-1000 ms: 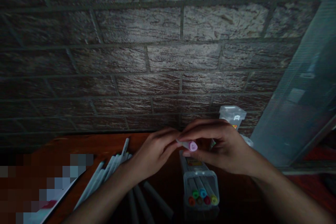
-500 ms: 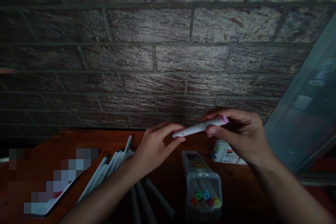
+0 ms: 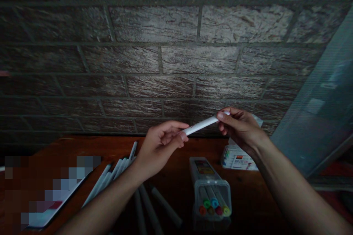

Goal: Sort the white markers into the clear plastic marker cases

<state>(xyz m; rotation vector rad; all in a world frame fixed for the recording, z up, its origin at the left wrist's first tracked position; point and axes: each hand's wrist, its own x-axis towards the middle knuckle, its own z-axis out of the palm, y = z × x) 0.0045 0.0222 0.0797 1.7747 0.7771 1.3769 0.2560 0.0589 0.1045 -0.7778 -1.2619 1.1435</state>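
Above the wooden table, a white marker [image 3: 202, 125] is stretched between both hands, its right end tilted up. My left hand [image 3: 161, 148] pinches the lower left end between thumb and fingers. At the upper right end, my right hand [image 3: 244, 126] closes its thumb and fingers around the tip, largely covering it. Below them lies a clear plastic case [image 3: 197, 176], its open end towards me, showing several markers with coloured ends, among them green, blue, orange and yellow. Several white markers [image 3: 113, 172] lie beside my left forearm, with more loose markers [image 3: 167, 205] in shadow under it.
A small pack with printed labels [image 3: 238, 159] stands behind the case near my right wrist. At the left lies a flat, partly pixelated object [image 3: 55, 213]. A textured brick wall [image 3: 176, 58] rises behind the table [image 3: 79, 147]. A translucent panel [image 3: 311, 117] leans at right.
My right hand has turned and shifted slightly left and up, its fingers now covering the pinkish end that showed before. My left hand has a fuller hold on the marker's other end.
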